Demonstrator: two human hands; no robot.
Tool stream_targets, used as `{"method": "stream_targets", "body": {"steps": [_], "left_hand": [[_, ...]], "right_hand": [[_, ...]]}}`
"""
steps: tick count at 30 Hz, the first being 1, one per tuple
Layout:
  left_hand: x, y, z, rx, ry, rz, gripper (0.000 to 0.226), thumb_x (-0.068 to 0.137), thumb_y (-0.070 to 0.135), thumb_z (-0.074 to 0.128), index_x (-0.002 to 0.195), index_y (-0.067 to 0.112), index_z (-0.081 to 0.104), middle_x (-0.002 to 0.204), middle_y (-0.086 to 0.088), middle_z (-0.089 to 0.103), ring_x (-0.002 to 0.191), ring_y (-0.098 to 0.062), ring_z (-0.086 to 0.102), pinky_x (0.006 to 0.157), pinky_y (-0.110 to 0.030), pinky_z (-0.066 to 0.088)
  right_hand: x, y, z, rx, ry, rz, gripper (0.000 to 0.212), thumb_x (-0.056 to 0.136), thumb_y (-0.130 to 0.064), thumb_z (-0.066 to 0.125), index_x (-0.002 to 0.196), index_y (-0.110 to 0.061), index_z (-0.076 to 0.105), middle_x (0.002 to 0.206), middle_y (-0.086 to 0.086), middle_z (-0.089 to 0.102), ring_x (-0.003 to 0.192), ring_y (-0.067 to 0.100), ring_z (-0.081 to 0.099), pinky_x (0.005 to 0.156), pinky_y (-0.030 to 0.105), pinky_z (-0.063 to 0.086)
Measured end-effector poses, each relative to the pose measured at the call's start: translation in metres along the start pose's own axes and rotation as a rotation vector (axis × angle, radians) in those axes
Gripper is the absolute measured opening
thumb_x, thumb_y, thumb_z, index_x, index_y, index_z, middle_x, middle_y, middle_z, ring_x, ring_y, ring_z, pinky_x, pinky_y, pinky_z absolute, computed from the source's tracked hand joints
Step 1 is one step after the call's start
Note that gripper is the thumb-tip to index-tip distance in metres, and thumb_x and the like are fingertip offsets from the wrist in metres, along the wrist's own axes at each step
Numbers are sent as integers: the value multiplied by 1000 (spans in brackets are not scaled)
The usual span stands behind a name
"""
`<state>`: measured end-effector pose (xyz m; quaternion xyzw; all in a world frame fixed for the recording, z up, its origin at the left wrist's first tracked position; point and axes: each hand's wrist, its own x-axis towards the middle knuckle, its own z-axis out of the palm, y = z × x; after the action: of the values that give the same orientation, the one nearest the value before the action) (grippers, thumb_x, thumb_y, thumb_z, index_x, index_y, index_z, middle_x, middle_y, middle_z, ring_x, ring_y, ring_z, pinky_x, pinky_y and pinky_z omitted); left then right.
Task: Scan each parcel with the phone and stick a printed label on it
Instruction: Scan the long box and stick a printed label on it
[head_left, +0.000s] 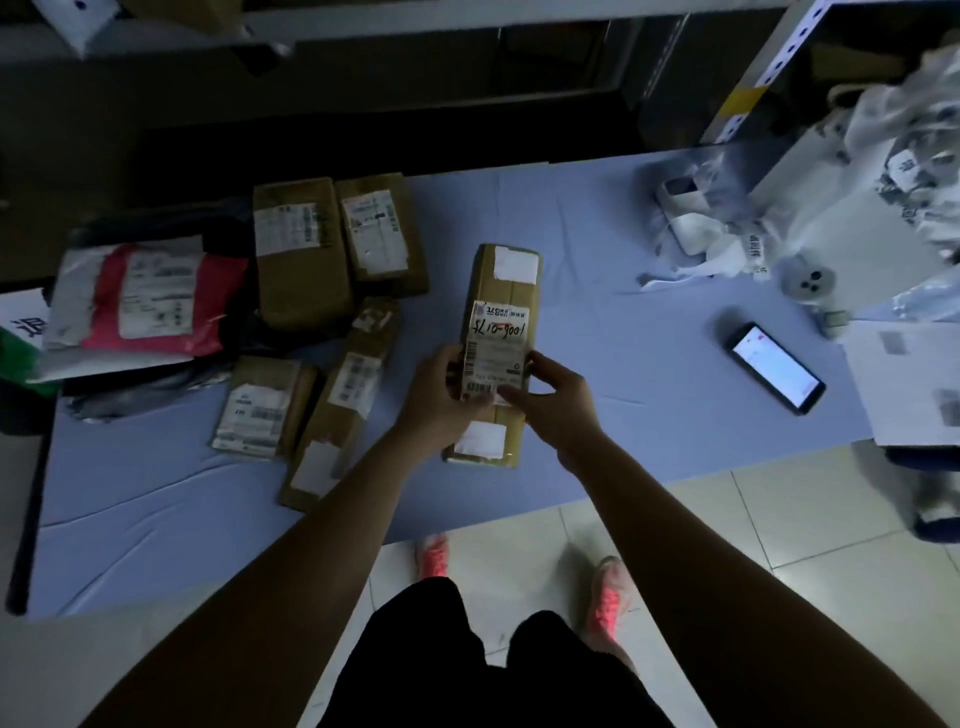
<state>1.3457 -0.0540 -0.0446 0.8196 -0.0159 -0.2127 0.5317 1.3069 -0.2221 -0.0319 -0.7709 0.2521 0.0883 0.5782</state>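
Observation:
A long brown cardboard parcel (506, 291) lies at the middle of the blue table (597, 270), with a white label (497, 348) bearing handwritten "SL10-9001" on its top. My left hand (436, 400) grips the parcel's left edge. My right hand (556, 405) touches the label's lower right corner with its fingertips. A phone (775, 368) with a lit screen lies flat on the table to the right, apart from both hands.
Several brown parcels (301, 249) and a red-and-white mail bag (150, 301) lie at the left. A white label printer (691, 218) and plastic bags (914, 171) stand at the back right. White sheets (909, 384) lie at the right edge. Shelving rises behind.

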Motion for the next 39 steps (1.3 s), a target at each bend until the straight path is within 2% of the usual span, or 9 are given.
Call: {"method": "stream_targets", "body": {"steps": [4,10,15,22,26,29,31,34,39], "left_hand": [[8,33,64,-109,-48,-43,55,78,26,85,107,53,46,114,17,64,104,-3,65,73,-19,57],[10,59,181,-143,22,-98,55,77,29,85,121,36,53,105,18,68,86,12,65,63,-6,50],[10,66,246,-227,73,-144,54,79,20,85,122,35,56,109,20,66,99,5,66,72,-9,52],[30,56,264,-236,97,-144,77,77,17,86,140,27,43,127,10,60,110,-8,61,76,-17,55],[37,53,265,-270,105,-146,81,79,19,85,144,37,40,120,28,55,106,8,57,69,-8,52],[40,55,261,-259,164,-165,78,76,23,88,135,48,44,112,36,54,93,22,54,66,-2,48],[39,54,260,-250,209,-183,77,73,24,89,134,47,47,117,29,59,99,13,60,75,-9,53],[35,55,261,-232,264,-214,81,70,26,91,137,43,49,119,17,66,107,-9,65,87,-35,58],[20,67,268,-186,349,-303,77,70,34,91,134,47,51,110,13,71,98,-9,69,78,-27,58]], "right_hand": [[16,10,-81,-50,-14,-46,47,82,-20,84,126,-28,70,117,-15,72,112,12,67,98,42,57],[33,57,-189,-121,-84,-27,34,87,-16,79,121,-16,73,117,-4,73,107,19,69,93,47,59],[48,88,-235,-208,-94,-48,31,87,-21,78,117,-15,74,116,-3,74,105,14,67,80,22,53],[69,94,-253,-310,-184,-54,41,86,-28,80,125,-16,71,121,-4,73,107,10,67,90,24,49],[87,88,-282,-477,43,-152,47,87,-30,78,128,-11,68,120,3,72,98,13,69,87,21,46],[109,92,-307,-791,151,-227,62,83,-35,79,137,-14,57,141,10,53,130,30,49,104,39,41],[123,94,-321,-1000,80,-120,83,82,-46,78,149,-19,38,154,13,32,140,36,33,109,50,38],[139,104,-335,-1077,-12,-44,81,82,-51,75,146,-16,39,144,13,38,135,35,36,99,48,46],[158,110,-350,-1092,-37,-123,72,76,-56,76,129,-14,51,124,12,51,121,34,49,89,45,50]]}}
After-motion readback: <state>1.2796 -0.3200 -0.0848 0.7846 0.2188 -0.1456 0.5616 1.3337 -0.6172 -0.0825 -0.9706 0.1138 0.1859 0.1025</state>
